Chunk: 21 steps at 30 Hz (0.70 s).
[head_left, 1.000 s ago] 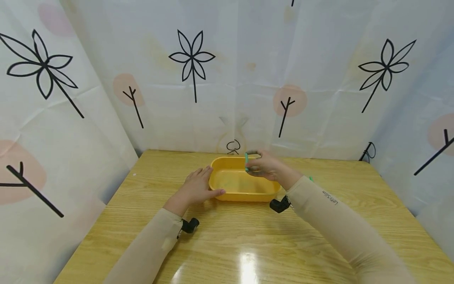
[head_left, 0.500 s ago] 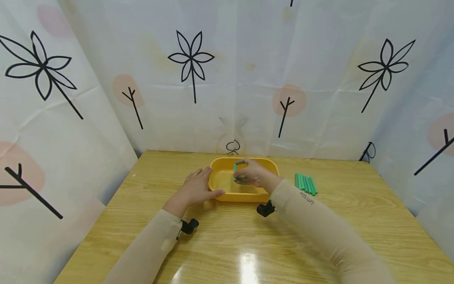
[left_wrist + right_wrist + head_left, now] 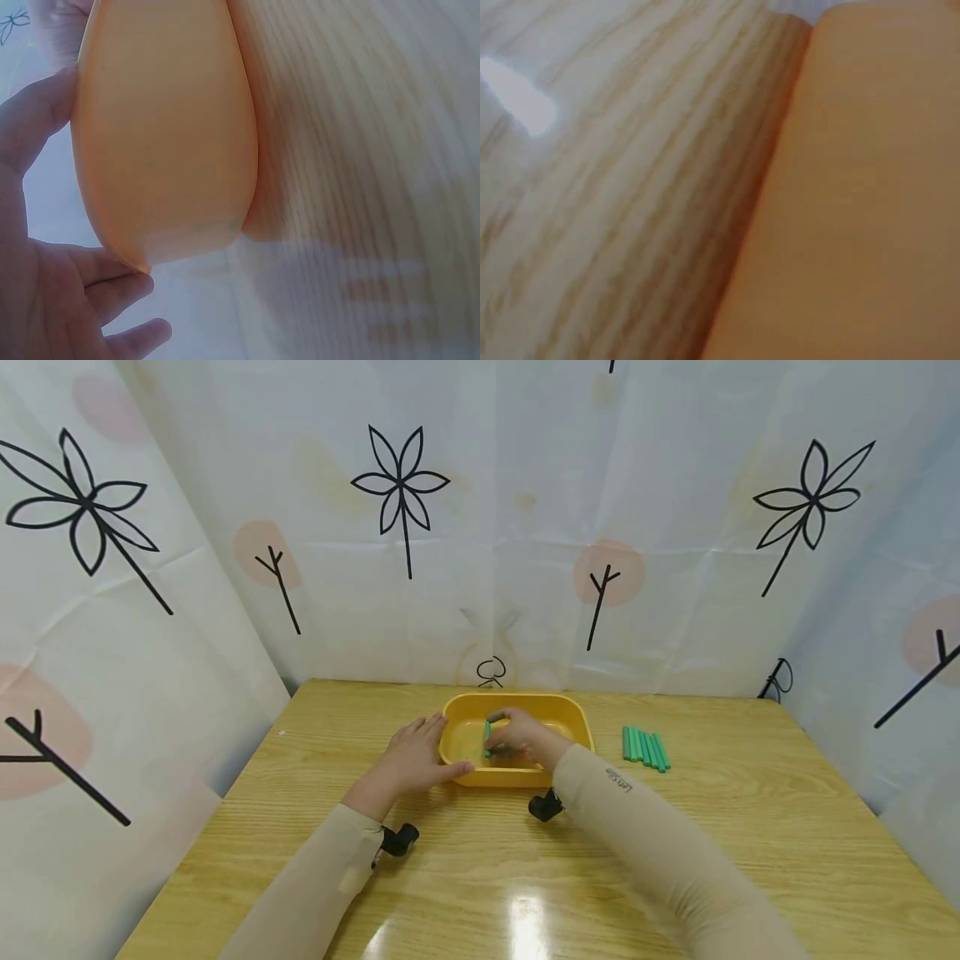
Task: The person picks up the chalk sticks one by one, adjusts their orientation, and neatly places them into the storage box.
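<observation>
A yellow plastic basin [image 3: 480, 778] stands on the wooden table. My left hand [image 3: 411, 760] lies spread at its left end, fingers along the rim and thumb over the front edge. In the left wrist view, the thumb and fingertips of that hand [image 3: 45, 277] touch the rim of the basin [image 3: 165, 127]. My right hand [image 3: 522, 737] is down inside the basin, pinching a green stick [image 3: 487, 739] upright between thumb and fingers. In the right wrist view only the basin's outer wall [image 3: 855, 195] and the table show; the right hand is out of that view.
To the right of the basin, several green sticks [image 3: 646, 748] lie side by side on the table [image 3: 480, 877]. A patterned curtain [image 3: 525, 527] hangs behind and at both sides. Black wrist cameras [image 3: 400, 840] sit under both wrists.
My right hand has moved left and down into the basin with the green stick. Its arm has uncovered the row of sticks on the right. The left hand stays in place.
</observation>
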Available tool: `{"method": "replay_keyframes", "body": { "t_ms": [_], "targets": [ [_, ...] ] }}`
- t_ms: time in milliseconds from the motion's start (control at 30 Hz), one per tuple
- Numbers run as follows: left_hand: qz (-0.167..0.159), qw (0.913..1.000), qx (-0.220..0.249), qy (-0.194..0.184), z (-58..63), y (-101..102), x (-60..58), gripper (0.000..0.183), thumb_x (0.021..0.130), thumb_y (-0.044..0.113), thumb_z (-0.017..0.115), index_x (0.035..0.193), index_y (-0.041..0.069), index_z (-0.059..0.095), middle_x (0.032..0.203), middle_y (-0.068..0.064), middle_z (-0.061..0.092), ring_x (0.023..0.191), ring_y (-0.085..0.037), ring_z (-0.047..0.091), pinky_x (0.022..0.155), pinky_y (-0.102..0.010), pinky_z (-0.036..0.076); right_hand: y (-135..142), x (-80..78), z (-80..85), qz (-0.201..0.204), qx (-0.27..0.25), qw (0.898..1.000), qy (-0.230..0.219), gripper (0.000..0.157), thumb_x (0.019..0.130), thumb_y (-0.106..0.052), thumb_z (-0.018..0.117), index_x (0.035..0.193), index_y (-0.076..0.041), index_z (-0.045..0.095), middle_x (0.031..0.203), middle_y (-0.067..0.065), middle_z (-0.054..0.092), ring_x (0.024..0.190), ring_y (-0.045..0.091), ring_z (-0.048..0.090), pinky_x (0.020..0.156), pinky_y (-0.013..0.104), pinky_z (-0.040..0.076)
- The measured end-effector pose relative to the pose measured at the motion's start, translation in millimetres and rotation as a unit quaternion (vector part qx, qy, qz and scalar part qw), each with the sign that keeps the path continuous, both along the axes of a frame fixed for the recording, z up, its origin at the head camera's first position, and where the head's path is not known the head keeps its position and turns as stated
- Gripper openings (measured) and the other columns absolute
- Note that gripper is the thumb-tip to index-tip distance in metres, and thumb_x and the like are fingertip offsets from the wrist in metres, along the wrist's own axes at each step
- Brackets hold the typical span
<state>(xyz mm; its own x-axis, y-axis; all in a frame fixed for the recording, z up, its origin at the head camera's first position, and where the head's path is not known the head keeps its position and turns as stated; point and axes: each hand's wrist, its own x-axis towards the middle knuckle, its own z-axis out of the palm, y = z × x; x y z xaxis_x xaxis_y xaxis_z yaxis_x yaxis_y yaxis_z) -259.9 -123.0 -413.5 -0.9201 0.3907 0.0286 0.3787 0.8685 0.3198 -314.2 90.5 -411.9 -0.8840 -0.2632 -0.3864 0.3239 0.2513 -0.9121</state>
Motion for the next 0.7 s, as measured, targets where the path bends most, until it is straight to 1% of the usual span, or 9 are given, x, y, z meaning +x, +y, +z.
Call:
{"method": "replay_keyframes", "body": {
  "t_ms": [100, 267, 400, 533, 700],
  "targets": [
    [0.0, 1.0, 0.002, -0.001, -0.8, -0.2, -0.1, 0.103, 0.089, 0.072, 0.057, 0.158, 0.002, 0.026, 0.163, -0.016, 0.025, 0.147, -0.043, 0.024, 0.117, -0.059, 0.018, -3.1, 0.7, -3.6, -0.001, 0.012, 1.0, 0.003, 0.062, 0.089, 0.012, 0.066, 0.145, 0.0, 0.044, 0.088, 0.017, 0.063, 0.068, 0.023, 0.07, 0.072, 0.038, 0.061],
    [-0.004, 1.0, 0.005, -0.004, -2.2, 0.4, -0.6, 0.104, 0.089, 0.073, 0.055, 0.158, 0.002, 0.025, 0.163, -0.016, 0.024, 0.147, -0.043, 0.024, 0.117, -0.059, 0.018, -4.9, 2.1, -8.0, -0.015, 0.029, 0.999, 0.0, 0.062, 0.089, 0.012, 0.067, 0.145, -0.002, 0.045, 0.085, 0.017, 0.065, 0.067, 0.024, 0.07, 0.071, 0.038, 0.061],
    [-0.006, 1.0, 0.004, -0.005, -1.8, 0.5, 0.3, 0.106, 0.088, 0.075, 0.053, 0.158, 0.002, 0.025, 0.163, -0.016, 0.024, 0.147, -0.043, 0.023, 0.118, -0.059, 0.017, -5.9, 3.5, -8.5, -0.013, 0.05, 0.999, 0.009, 0.063, 0.089, 0.01, 0.068, 0.146, -0.003, 0.045, 0.088, 0.018, 0.068, 0.067, 0.023, 0.07, 0.07, 0.037, 0.061],
    [-0.003, 1.0, 0.004, -0.004, -0.4, -0.1, 0.4, 0.105, 0.088, 0.074, 0.054, 0.158, 0.001, 0.025, 0.163, -0.016, 0.024, 0.147, -0.042, 0.023, 0.118, -0.059, 0.017, -7.1, 3.3, -8.3, -0.006, 0.072, 0.997, 0.022, 0.064, 0.089, 0.008, 0.07, 0.147, -0.004, 0.046, 0.095, 0.019, 0.068, 0.072, 0.024, 0.071, 0.071, 0.036, 0.06],
    [-0.001, 1.0, 0.002, -0.007, -0.2, -1.6, -0.7, 0.104, 0.089, 0.073, 0.055, 0.158, 0.002, 0.025, 0.163, -0.016, 0.024, 0.148, -0.042, 0.022, 0.118, -0.058, 0.016, -6.7, 2.8, -9.2, -0.008, 0.07, 0.997, 0.027, 0.06, 0.088, 0.007, 0.071, 0.144, -0.001, 0.049, 0.094, 0.018, 0.067, 0.073, 0.024, 0.069, 0.072, 0.037, 0.06]
  ]
}}
